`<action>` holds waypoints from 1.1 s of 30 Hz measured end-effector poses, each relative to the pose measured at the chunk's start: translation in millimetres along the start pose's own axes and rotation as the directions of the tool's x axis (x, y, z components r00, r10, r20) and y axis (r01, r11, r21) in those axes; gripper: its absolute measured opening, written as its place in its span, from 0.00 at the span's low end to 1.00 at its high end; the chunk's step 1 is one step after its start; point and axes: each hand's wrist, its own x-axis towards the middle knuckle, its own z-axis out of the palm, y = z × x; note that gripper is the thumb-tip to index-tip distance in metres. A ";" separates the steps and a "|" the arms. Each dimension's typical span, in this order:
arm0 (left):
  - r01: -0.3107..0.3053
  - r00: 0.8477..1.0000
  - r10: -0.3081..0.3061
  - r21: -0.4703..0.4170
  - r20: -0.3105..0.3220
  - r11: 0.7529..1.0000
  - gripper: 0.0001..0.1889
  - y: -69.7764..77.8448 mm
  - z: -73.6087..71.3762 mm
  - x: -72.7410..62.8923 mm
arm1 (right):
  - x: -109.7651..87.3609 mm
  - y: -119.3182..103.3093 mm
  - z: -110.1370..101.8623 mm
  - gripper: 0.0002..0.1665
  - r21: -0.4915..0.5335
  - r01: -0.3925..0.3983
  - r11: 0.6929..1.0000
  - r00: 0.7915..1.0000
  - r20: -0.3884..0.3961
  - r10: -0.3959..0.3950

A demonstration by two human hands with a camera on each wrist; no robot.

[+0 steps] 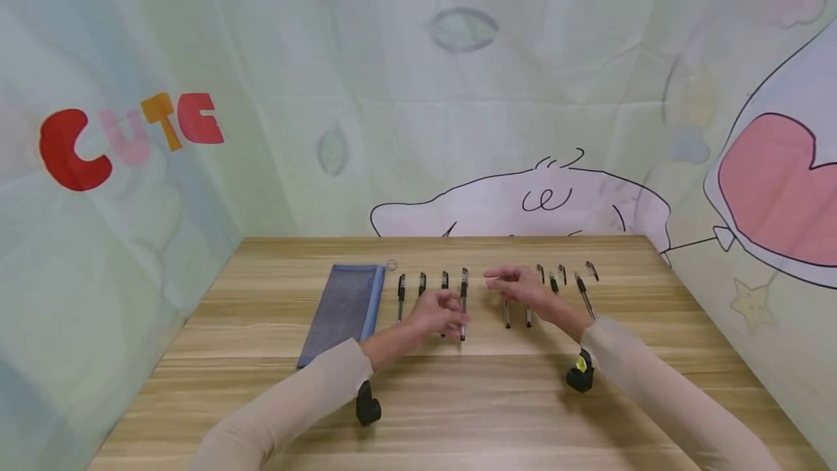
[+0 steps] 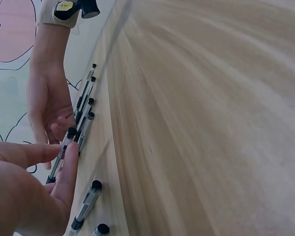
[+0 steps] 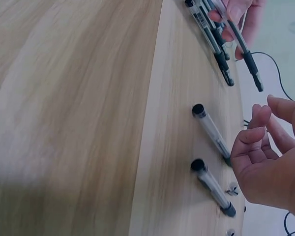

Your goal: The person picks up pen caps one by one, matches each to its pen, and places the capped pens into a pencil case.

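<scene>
My left hand (image 1: 434, 313) pinches a clear pen (image 1: 463, 304) with a dark grip between thumb and fingers near its rear end. The pen's black front end points away from me, and in the right wrist view this held pen (image 3: 241, 42) is tilted above the table. My right hand (image 1: 519, 288) hovers just right of that front end, fingers loosely bent and apart from the pen, with nothing visible between them. Left of the held pen lie several capped black pens (image 1: 402, 289), partly behind my left hand. Uncapped pens (image 1: 583, 288) lie under and right of my right hand.
A blue-grey mesh zip pouch (image 1: 340, 300) lies flat on the left of the wooden table (image 1: 458, 405). Loose black pen caps (image 1: 591, 270) lie at the back right. A printed curtain (image 1: 294, 93) hangs behind the table.
</scene>
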 end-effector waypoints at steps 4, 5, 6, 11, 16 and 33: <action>-0.005 0.999 0.006 0.023 -0.031 1.000 0.29 1.3 2.0 6.8 | -4.1 0.1 -4.3 0.25 -0.012 -0.009 1.000 1.000 0.004 0.009; -0.001 0.999 0.002 0.033 -0.036 0.999 0.29 1.4 3.1 9.1 | -5.0 0.0 -5.5 0.25 -0.020 -0.007 1.000 1.000 0.005 0.007; 0.001 0.999 0.001 0.044 -0.041 0.999 0.29 1.7 4.3 10.9 | -5.8 0.0 -6.7 0.24 -0.024 -0.008 1.000 1.000 0.003 0.009; -0.001 0.999 0.006 0.106 -0.051 0.994 0.31 3.2 10.1 19.5 | -8.7 0.0 -11.7 0.24 -0.032 -0.007 0.999 1.000 0.001 0.007; -0.019 0.999 0.026 0.146 -0.045 0.989 0.33 2.1 14.5 25.9 | -11.2 3.9 -16.5 0.25 -0.034 -0.016 0.999 1.000 0.007 0.016; -0.173 0.979 0.202 0.437 -0.020 0.883 0.16 -2.7 19.0 28.7 | -18.8 11.3 -27.7 0.24 -0.049 -0.034 0.998 0.999 -0.024 0.032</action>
